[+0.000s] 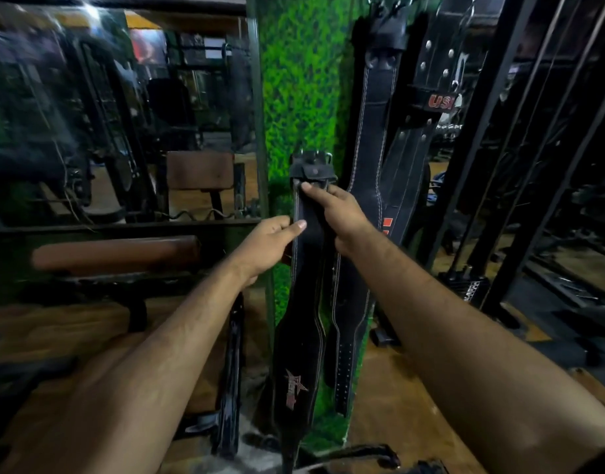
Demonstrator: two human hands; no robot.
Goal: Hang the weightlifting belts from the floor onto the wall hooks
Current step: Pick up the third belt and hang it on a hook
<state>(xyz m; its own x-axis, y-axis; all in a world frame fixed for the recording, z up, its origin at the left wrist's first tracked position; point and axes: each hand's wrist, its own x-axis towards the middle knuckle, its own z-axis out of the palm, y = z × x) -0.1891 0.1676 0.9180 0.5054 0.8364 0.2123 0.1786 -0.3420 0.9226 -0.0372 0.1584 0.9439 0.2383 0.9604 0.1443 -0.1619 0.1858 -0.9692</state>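
Observation:
A black leather weightlifting belt point(299, 336) with white stitching and a red star logo hangs upright in front of the green turf-covered wall point(301, 97), its buckle end up. My right hand point(335, 210) grips the strap just under the buckle. My left hand point(270, 242) pinches the strap's left edge a little lower. The belt's lower end reaches the floor. Two more black belts hang on the wall from hooks near the top edge: a stitched belt point(373, 138) and a riveted belt point(427, 100) with a red label.
A mirror point(123, 114) fills the left side, with a brown padded bench point(116, 251) before it. Black rack uprights point(492, 131) stand close on the right. Another dark strap point(232, 371) leans by the mirror frame. The floor is wood-toned.

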